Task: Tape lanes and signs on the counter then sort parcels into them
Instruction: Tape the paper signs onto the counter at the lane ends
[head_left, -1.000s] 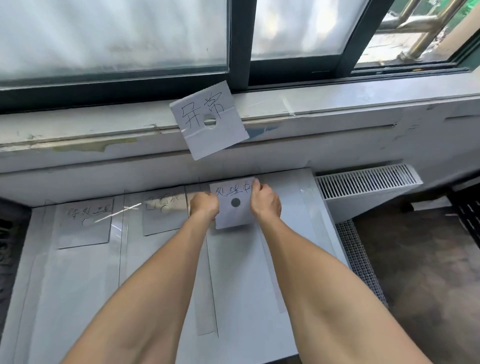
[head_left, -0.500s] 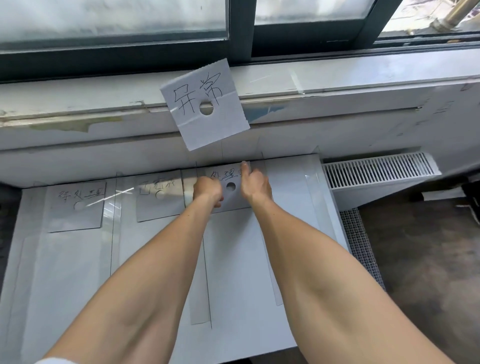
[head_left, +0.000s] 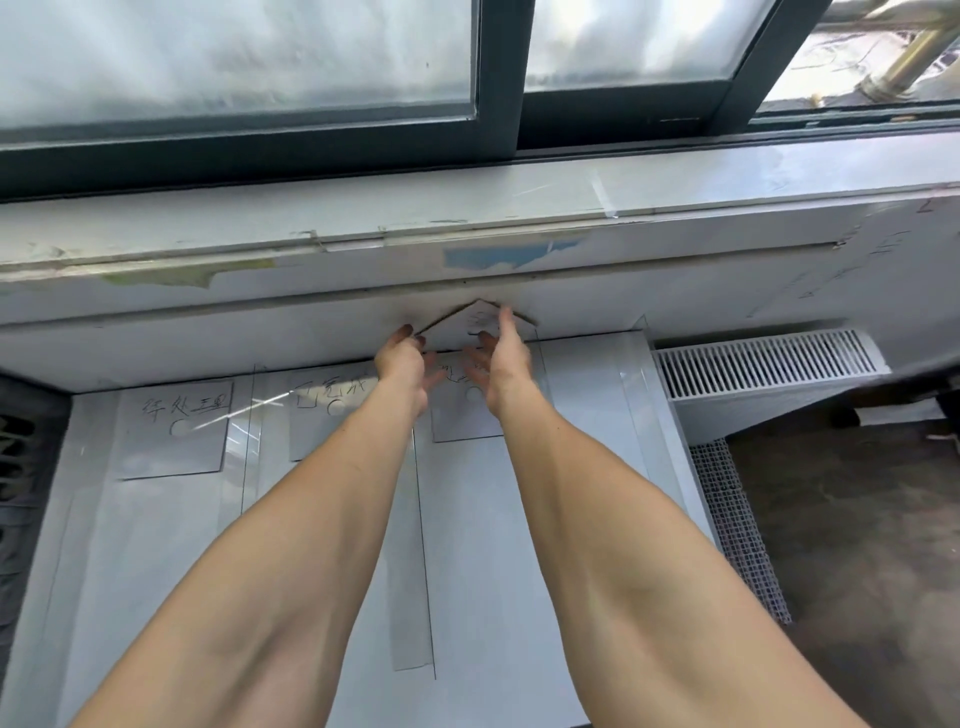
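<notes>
Left hand (head_left: 402, 366), right hand (head_left: 503, 364) beside tilted sign (head_left: 480, 323) (back edge of counter (head_left: 582, 400))

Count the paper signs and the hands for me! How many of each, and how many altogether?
Flat paper signs: 3 (left sign, middle sign, right sign)
Tilted paper sign: 1
Hands: 2 (left hand, right hand)
Total: 6
</notes>
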